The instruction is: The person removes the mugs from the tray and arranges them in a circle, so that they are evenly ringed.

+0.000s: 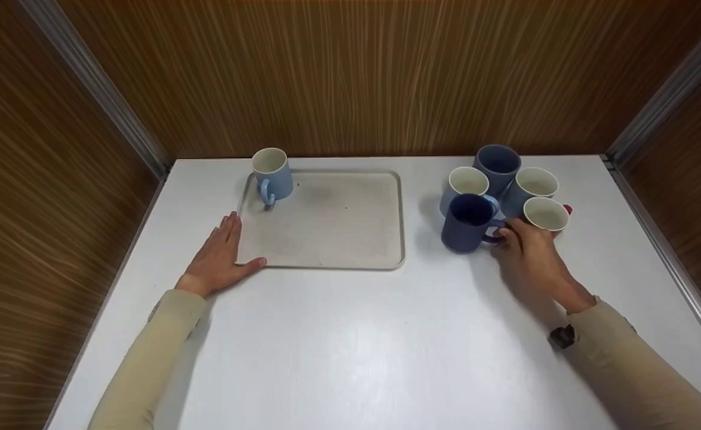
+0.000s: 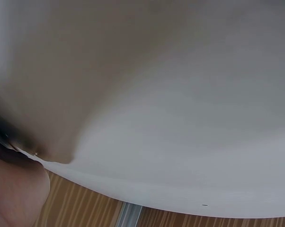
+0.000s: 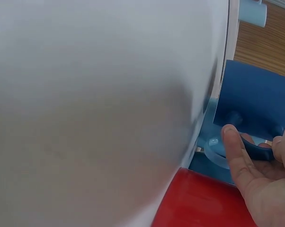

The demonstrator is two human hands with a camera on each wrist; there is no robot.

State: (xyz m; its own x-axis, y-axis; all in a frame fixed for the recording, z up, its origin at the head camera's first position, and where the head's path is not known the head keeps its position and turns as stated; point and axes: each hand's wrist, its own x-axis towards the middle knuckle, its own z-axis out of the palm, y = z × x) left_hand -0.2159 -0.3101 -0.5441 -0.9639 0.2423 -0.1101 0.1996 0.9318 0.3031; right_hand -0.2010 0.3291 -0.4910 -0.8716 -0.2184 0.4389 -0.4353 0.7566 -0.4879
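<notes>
My right hand (image 1: pixel 532 254) pinches the handle of a dark blue mug (image 1: pixel 464 230), which stands upright at the front of a mug cluster. In the right wrist view, the fingers (image 3: pixel 237 151) curl about that handle, close beside a red mug (image 3: pixel 204 201). My left hand (image 1: pixel 213 260) lies with straight, spread fingers along the front left corner of a beige tray (image 1: pixel 338 239), thumb at its front rim. On the tray's back left corner stands a light blue mug (image 1: pixel 276 182), handle toward me. The left wrist view shows mostly white table and part of the hand.
Behind the dark blue mug are a light blue mug (image 1: pixel 446 194), a grey-blue mug (image 1: pixel 497 164) and another blue mug (image 1: pixel 523 191) with a pale inside. The red-handled mug (image 1: pixel 546 214) sits near my right knuckles. Wood-patterned panels (image 1: pixel 350 77) border the white table (image 1: pixel 350 358).
</notes>
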